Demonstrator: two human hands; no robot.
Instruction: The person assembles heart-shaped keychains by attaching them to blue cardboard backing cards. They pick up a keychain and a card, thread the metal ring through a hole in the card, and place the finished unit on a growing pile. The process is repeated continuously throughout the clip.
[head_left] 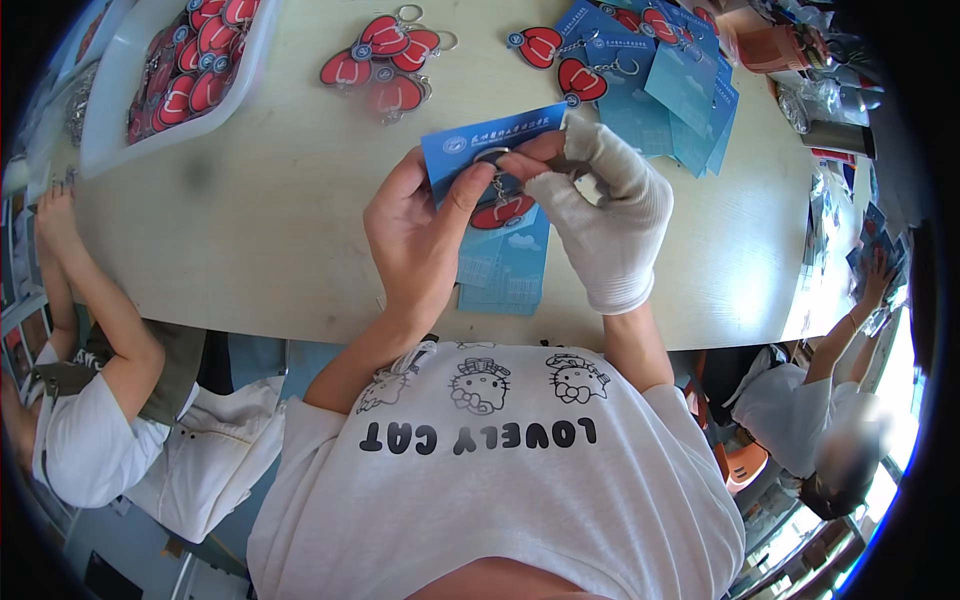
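Observation:
A blue backing card is held up over the near part of the table. My left hand grips its left side, thumb in front. On the card's face lies a metal-ringed keychain with a red, white-lined charm hanging from a short chain. My right hand, in a white glove with bare fingertips, pinches at the ring and the card's edge. How far the ring is through the card cannot be made out. Below the hands rests a small stack of blue cards.
Several loose red keychains lie at the table's far middle. A white plastic bin of keychains stands far left. Cards with keychains are heaped far right, near a brown container. Co-workers sit at left and right.

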